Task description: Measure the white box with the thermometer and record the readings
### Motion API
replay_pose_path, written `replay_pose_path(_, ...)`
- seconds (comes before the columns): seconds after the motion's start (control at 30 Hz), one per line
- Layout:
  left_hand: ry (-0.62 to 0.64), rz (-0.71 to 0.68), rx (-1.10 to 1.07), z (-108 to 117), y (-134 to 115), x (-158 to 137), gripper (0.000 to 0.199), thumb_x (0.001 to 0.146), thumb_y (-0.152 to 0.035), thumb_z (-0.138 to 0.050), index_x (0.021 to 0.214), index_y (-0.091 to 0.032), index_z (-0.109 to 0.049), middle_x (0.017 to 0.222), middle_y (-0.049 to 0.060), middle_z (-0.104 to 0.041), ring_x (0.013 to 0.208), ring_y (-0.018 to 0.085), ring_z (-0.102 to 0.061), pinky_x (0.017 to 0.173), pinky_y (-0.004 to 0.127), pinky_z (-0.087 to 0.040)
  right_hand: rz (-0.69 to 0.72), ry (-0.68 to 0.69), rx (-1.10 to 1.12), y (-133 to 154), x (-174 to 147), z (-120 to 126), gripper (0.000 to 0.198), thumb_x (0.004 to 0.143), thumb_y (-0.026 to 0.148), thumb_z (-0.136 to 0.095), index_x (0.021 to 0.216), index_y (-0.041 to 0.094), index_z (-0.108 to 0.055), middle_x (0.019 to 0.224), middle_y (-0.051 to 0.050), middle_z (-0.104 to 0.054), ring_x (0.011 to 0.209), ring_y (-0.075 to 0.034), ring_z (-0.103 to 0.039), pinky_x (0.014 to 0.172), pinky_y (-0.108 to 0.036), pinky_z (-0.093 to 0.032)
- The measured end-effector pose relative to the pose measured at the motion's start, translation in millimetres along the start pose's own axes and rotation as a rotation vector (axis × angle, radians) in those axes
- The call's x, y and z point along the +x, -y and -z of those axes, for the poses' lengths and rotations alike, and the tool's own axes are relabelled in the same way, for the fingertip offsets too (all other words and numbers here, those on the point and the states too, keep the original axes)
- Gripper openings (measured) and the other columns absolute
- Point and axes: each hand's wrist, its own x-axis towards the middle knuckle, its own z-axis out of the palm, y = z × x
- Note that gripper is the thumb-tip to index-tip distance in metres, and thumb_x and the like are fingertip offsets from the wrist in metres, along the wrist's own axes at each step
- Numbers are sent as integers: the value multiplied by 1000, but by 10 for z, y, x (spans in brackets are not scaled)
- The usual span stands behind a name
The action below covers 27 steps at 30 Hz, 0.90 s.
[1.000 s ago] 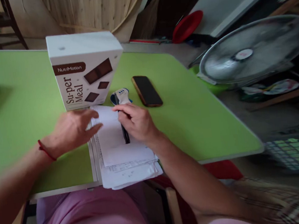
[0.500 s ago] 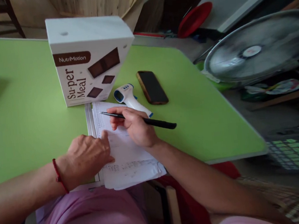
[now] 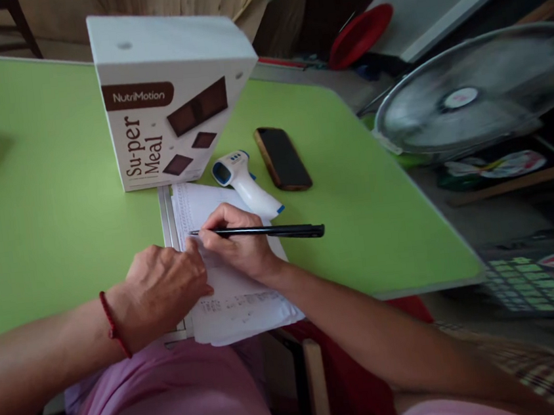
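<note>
My right hand (image 3: 241, 241) holds a black pen (image 3: 279, 231) in a writing grip, the pen lying nearly level and its tip at the upper left part of the paper. Under both hands lies a stack of white sheets (image 3: 249, 316) with print at the top and handwriting near the bottom edge. My left hand (image 3: 168, 278), with a red cord on its wrist, rests on the left side of the sheets. Its index finger and thumb stick out, close to the pen tip; the other fingers are curled and partly hidden. It grips nothing that I can see.
A white NutriMotion box (image 3: 144, 126) stands upright beyond the paper on the green table (image 3: 58, 244). Right of it lie a white infrared thermometer (image 3: 250, 190) and a phone (image 3: 282, 159). A round fan (image 3: 463, 95) and a red basin (image 3: 361, 37) are off the table's right side.
My right hand has moved down the page, bringing the pen tip lower and closer to my left index finger. The pen has turned nearer to level. My left hand stays in place.
</note>
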Motion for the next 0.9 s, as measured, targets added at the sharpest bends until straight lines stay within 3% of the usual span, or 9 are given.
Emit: replay_pose_path(0.9, 1, -12, 3, 21, -5, -15, 65, 89, -44, -56, 126, 8, -48, 68, 13, -68, 64, 29, -69, 47, 32, -46, 20, 54, -38, -7, 7, -5, 11, 69, 21, -57, 61, 20, -49, 54, 6, -52, 49, -7, -42, 47, -21, -36)
